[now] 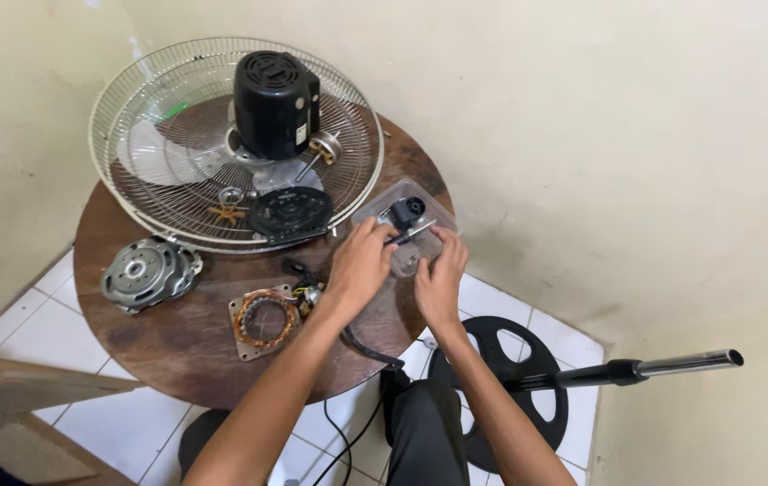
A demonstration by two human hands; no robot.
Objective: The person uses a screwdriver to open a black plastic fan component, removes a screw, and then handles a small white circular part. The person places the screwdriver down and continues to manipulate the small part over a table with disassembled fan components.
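My left hand (359, 263) and my right hand (439, 274) meet over the right edge of a round dark wooden table (177, 337). Both grip a thin metal shaft (413, 234) that runs into a small black part (405, 212). That part rests in a clear plastic container (433, 211) just beyond my fingers. A copper-wound stator (264, 320) with wires lies beside my left wrist.
A wire fan guard (150, 99) with a black motor housing (276, 102) fills the table's far side. A grey metal motor cover (148, 272) lies at the left. On the tiled floor at right stands a black fan base (528, 355) with a metal pole (672, 364). Walls close in behind.
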